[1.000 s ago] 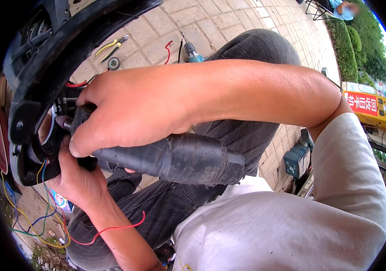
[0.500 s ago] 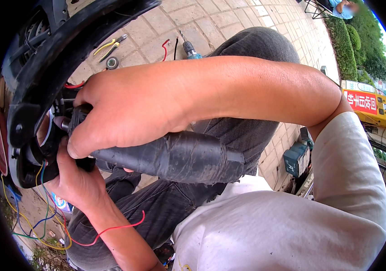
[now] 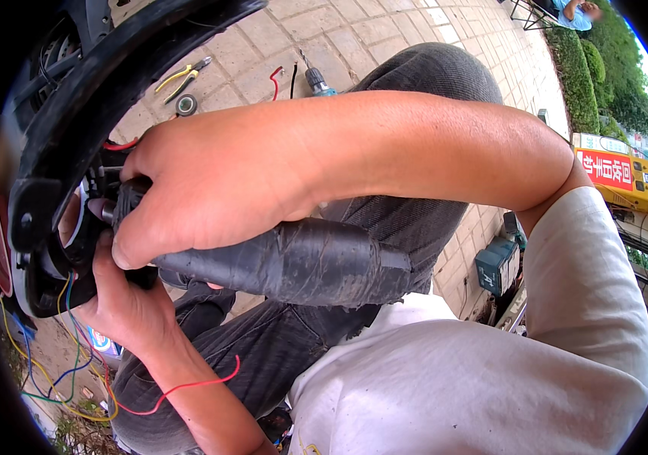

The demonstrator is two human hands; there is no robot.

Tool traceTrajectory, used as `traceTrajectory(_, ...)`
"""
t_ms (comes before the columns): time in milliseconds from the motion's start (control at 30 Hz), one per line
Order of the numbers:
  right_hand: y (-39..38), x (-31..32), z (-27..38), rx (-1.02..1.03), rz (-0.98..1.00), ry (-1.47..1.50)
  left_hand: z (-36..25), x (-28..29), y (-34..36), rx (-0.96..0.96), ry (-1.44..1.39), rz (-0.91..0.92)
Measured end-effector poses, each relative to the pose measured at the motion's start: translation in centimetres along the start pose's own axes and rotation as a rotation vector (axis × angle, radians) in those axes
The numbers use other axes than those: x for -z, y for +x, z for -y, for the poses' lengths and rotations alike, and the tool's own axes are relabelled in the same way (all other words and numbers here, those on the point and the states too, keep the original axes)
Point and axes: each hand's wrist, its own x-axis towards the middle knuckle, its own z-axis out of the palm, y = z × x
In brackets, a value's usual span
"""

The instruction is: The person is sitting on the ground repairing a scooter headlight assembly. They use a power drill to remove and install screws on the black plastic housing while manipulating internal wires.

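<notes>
At left, your right hand (image 3: 195,186) curls over the tape-wrapped black tapered piece (image 3: 309,262), together with your left hand (image 3: 130,303); what either clamps, I cannot tell.

Shirt (image 3: 475,379): off-white, tiny dark specks. Sleeve (image 3: 591,280) at 3 o'clock: short, same colour. Trousers (image 3: 282,337): dark grey, faded, fine-ribbed texture at 1 o'clock knee (image 3: 445,74).

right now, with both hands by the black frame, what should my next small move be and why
I'd probably ease the left hand and its forearm clear of the long red wire: the wire crosses before that forearm and ends loose, so it could snag. The right hand lies over the black taped piece, so it looks less free.
</notes>
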Motion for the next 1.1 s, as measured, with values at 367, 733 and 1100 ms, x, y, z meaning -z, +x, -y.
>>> traceTrajectory(367,0.2,0.0,-0.1,-0.024,0.009,-0.106,-0.4,-0.3,0.1,0.030,-0.042,-0.045)
traceTrajectory(733,-0.2,-0.1,0.8,-0.040,-0.027,0.051,-0.2,-0.4,-0.1,0.012,-0.011,-0.027)
traceTrajectory(1100,0.0,0.3,0.5,-0.046,-0.011,-0.153,-0.4,-0.5,0.0,-0.012,-0.046,-0.024)
